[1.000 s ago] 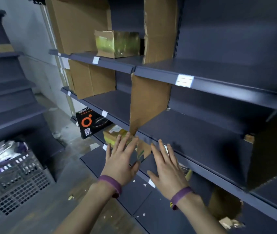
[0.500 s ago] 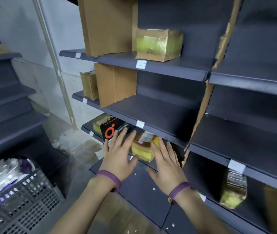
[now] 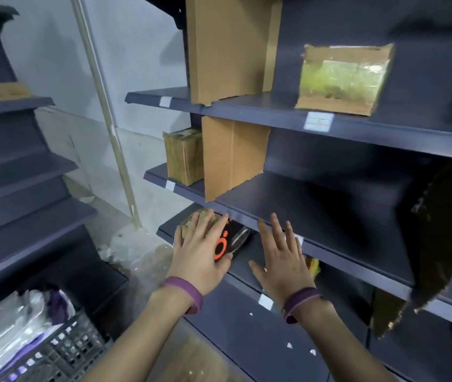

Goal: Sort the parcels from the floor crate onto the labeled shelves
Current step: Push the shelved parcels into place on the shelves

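Before glossy black box (image 3: 238, 239), left hand (image 3: 200, 260) flat; right hand (image 3: 282, 261) alongside.

The middle shelf (image 3: 315, 205) is free right of the cardboard divider (image 3: 233, 158); a taped parcel (image 3: 183, 157) fills its left end, and a black box (image 3: 237, 241) stands below.

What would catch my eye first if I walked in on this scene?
Two bare hands, the left hand and right hand, are held out with fingers spread before a low shelf at centre. Behind the left hand sits a black box with a bright orange ring. A parcel in yellow-green tape stands on the upper shelf at right, and a crate of bags fills the bottom left corner.
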The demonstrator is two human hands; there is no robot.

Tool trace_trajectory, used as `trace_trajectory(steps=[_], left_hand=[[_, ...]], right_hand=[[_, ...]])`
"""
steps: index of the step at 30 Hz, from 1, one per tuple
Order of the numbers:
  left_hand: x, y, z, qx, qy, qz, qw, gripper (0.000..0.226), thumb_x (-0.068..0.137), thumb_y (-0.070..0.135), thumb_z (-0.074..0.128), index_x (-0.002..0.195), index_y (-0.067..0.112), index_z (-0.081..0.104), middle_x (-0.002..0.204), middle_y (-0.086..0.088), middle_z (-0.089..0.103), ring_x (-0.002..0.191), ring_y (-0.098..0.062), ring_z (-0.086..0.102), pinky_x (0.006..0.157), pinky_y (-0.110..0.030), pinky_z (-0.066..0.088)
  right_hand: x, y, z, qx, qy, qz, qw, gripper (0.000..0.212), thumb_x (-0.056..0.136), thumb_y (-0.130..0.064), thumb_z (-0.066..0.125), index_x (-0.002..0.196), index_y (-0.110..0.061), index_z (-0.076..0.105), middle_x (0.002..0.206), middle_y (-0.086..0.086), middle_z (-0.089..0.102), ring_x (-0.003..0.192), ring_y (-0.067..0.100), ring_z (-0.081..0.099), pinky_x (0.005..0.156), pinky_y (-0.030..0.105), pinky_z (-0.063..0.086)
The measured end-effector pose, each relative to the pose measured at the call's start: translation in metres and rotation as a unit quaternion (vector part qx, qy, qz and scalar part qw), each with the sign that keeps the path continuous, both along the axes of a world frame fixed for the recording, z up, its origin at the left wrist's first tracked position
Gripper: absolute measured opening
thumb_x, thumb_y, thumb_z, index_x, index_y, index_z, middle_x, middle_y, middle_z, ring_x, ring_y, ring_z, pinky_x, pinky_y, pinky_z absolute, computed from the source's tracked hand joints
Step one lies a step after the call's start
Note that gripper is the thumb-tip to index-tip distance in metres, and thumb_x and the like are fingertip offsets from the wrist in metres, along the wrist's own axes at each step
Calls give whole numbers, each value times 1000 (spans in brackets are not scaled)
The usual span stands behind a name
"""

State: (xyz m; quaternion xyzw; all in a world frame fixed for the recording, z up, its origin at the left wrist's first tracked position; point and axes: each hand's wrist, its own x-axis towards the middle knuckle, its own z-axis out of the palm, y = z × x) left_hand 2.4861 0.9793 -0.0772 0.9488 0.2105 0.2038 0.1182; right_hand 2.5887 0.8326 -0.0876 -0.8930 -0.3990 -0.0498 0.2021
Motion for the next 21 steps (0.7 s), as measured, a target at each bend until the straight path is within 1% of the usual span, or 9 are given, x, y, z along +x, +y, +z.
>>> trace_trajectory(steps=[3,5,8,12,15,17,19,21], left_hand=[[8,61,-1,-1,14,16,1000,74,90,44,51,149,42,8,160,12,2,147,-15,-7,117,-45,-3],[13,104,1,-2,12,36,999,75,90,44,53,149,43,6,160,12,2,147,-14,-8,116,-44,-4],[18,160,0,-21,9,59,998,75,91,43,54,149,43,6,160,12,1,147,-14,-8,117,-43,-5],[28,217,-8,-39,34,68,996,75,92,41,52,149,41,4,160,11,-3,146,-13,-13,117,-43,-6],[43,256,-10,-42,31,59,997,74,92,43,50,149,41,3,160,11,-2,146,-13,-12,117,-43,-6],[54,282,-13,-43,35,47,997,73,92,44,49,149,41,3,160,11,-3,146,-13,-12,117,-43,-5],[66,306,-18,-45,40,30,998,73,92,43,48,149,41,3,160,11,-4,147,-14,-11,117,-44,-4],[79,331,-22,-43,47,12,998,72,92,42,48,150,41,4,160,11,-4,147,-14,-9,117,-45,-2]], right_hand=[[9,63,0,22,5,23,999,79,95,-39,49,152,-29,-6,160,1,-16,147,30,-16,120,42,4],[12,106,1,38,7,45,998,80,94,-37,52,151,-31,-5,160,-2,-15,147,28,-14,121,43,9],[15,162,0,32,7,81,996,79,95,-35,51,152,-30,-3,160,-5,-17,147,25,-14,120,43,15],[20,219,-5,15,31,113,993,78,95,-35,50,153,-27,-2,159,-5,-21,146,23,-19,119,41,11],[26,255,-7,12,37,109,993,75,95,-34,47,153,-26,0,159,-5,-20,146,22,-19,121,41,10],[33,277,-10,-3,35,91,995,76,95,-33,44,153,-27,-4,158,-6,-23,146,22,-21,121,41,6],[41,297,-15,-37,17,70,997,78,97,-34,42,151,-26,-14,155,-4,-30,144,24,-25,120,40,0],[48,318,-18,-67,7,50,996,80,98,-34,42,150,-24,-18,153,-3,-34,143,27,-28,119,39,-3]])
